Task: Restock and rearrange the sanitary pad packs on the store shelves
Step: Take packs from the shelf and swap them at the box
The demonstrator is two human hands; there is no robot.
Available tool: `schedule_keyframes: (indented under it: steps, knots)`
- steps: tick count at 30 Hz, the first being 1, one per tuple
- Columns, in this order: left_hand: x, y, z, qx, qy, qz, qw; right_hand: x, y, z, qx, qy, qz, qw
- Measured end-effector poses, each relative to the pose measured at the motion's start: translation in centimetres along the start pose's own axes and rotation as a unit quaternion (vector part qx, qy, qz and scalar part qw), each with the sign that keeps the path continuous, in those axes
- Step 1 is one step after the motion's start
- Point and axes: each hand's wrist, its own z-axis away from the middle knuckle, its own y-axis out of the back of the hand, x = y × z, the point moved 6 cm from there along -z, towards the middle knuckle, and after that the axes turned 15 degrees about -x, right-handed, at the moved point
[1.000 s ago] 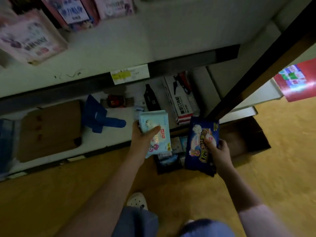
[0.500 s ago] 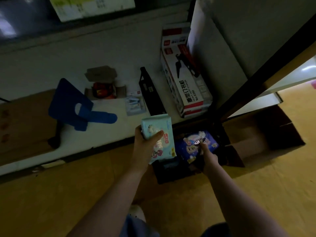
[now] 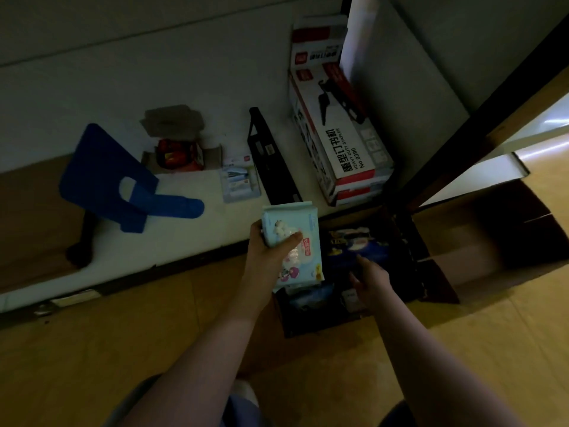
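Observation:
My left hand [image 3: 271, 254] grips a light blue sanitary pad pack [image 3: 295, 241] and holds it upright over the edge of the bottom shelf [image 3: 191, 192]. A dark blue pad pack [image 3: 357, 245] lies in the open cardboard box [image 3: 462, 257] on the floor. My right hand [image 3: 368, 277] reaches into the box with loose fingers, its fingertips at the near edge of the dark blue pack. Whether it still holds the pack is hard to tell in the dim light. More packs [image 3: 311, 298] lie deeper in the box.
On the bottom shelf sit a heavy duty stapler box [image 3: 341, 140], a black case [image 3: 271, 158], a small packet [image 3: 240, 183], a red item in a carton [image 3: 178, 152], a blue card piece [image 3: 117, 180] and brown cardboard [image 3: 30, 223]. A dark shelf post [image 3: 480, 109] rises at right.
My right hand has lowered the dark blue pack into the box and loosened its grip. The view has tilted down toward the bottom shelf. My left hand keeps its pack.

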Motion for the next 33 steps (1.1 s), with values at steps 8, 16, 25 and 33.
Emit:
schedule_keyframes:
  steps: [8, 16, 25, 33]
  knots:
    - [-0.6, 0.3, 0.8, -0.001, 0.011, 0.054, 0.998, -1.7, -3.2, 2.5, -0.103, 0.073, 0.179, 0.976]
    - [-0.3, -0.9, 1.5, -0.05, -0.006, 0.028, 0.998, -4.6, -9.3, 8.4, -0.368, 0.088, 0.248, 0.892]
    - [-0.1, 1.4, 1.5, 0.017, 0.012, -0.067, 0.998, -2.5, -6.4, 5.6, -0.278, 0.127, 0.486, 0.819]
    - [-0.3, 1.8, 0.4, 0.033, 0.033, -0.174, 0.984, 2.2, -4.8, 2.6, -0.215, 0.113, 0.744, 0.622]
